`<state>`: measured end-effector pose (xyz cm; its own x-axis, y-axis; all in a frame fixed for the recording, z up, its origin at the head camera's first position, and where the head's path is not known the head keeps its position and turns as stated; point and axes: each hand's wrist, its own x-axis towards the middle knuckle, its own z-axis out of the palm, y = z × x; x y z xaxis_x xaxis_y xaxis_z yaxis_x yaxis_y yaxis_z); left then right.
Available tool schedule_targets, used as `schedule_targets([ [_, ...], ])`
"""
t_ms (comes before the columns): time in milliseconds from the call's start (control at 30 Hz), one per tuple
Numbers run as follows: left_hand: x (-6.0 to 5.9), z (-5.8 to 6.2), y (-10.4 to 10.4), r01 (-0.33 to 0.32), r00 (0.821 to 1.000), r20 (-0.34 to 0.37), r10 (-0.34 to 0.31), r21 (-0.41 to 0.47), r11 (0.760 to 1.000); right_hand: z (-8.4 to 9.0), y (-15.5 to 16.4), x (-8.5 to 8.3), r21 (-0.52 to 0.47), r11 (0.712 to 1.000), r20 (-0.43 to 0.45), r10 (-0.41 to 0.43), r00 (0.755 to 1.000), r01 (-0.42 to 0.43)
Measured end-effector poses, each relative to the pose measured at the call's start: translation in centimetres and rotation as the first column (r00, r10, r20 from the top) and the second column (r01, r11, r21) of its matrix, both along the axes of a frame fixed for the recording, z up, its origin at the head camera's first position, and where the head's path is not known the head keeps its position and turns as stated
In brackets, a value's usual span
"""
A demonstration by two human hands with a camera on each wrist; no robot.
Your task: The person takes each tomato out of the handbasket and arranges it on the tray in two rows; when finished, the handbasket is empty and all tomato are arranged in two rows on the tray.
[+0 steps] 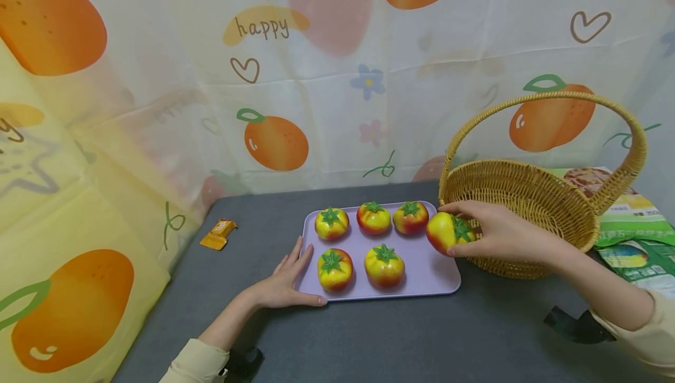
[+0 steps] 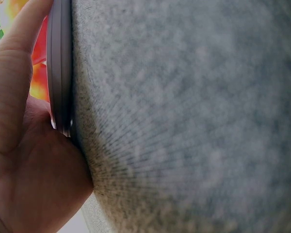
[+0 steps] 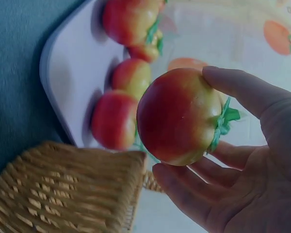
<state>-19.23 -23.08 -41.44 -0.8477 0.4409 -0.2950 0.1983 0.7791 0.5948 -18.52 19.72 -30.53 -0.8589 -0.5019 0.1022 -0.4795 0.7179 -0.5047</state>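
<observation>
In the head view my right hand [image 1: 493,231] pinches a red-and-yellow tomato [image 1: 444,233] with a green leafy top, raised over the right end of a lilac tray [image 1: 427,272]. Thumb and fingertips grip the sides of this tomato [image 3: 177,116] in the right wrist view, its leafy top facing the palm. My left hand [image 1: 282,283] rests against the tray's near left corner, fingers extended along the left edge and thumb along the front. On the tray sit three tomatoes in the back row, one of them a tomato [image 1: 373,219] in the middle, and two in front.
Right of the tray stands a wicker basket [image 1: 519,181] with a tall arched handle, partly behind my right hand. Green printed packages [image 1: 640,236] lie beyond it. A small orange wrapped packet [image 1: 218,234] lies at the dark table's left. A fruit-patterned cloth [image 1: 337,108] hangs behind.
</observation>
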Motion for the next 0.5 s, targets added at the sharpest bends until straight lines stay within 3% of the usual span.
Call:
schedule_targets([
  [500,0.0,0.0,0.0,-0.002,1.0,0.002,0.002,0.002,1.0,-2.1,-2.0,0.2,0.022,0.996,0.002,0.086,0.996,-0.086],
])
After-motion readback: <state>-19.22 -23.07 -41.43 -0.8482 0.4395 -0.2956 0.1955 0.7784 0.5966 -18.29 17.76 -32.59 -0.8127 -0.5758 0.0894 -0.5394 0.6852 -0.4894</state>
